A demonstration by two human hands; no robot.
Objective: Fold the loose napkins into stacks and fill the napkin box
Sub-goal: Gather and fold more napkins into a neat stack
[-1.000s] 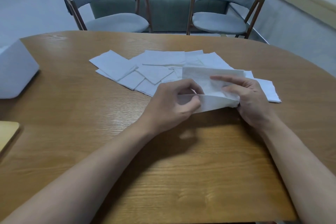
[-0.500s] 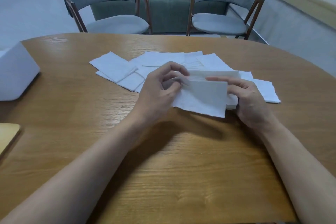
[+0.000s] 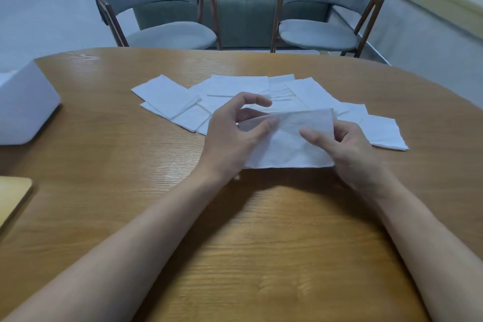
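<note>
Head view: both hands hold one napkin [image 3: 287, 144] just above the table [image 3: 261, 243], centre. Left hand [image 3: 230, 141] pinches its left edge, thumb on front, index finger curled free above. Right hand [image 3: 352, 157] grasps the right side, thumb on front, fingers behind. Loose pile [image 3: 167, 97] lies just beyond; box [image 3: 26, 107] at far left, well apart. Step: folding this sheet, looks mid-fold. Next likely needs edges aligned, crease pressed flat, sheet set down to stack.
</note>
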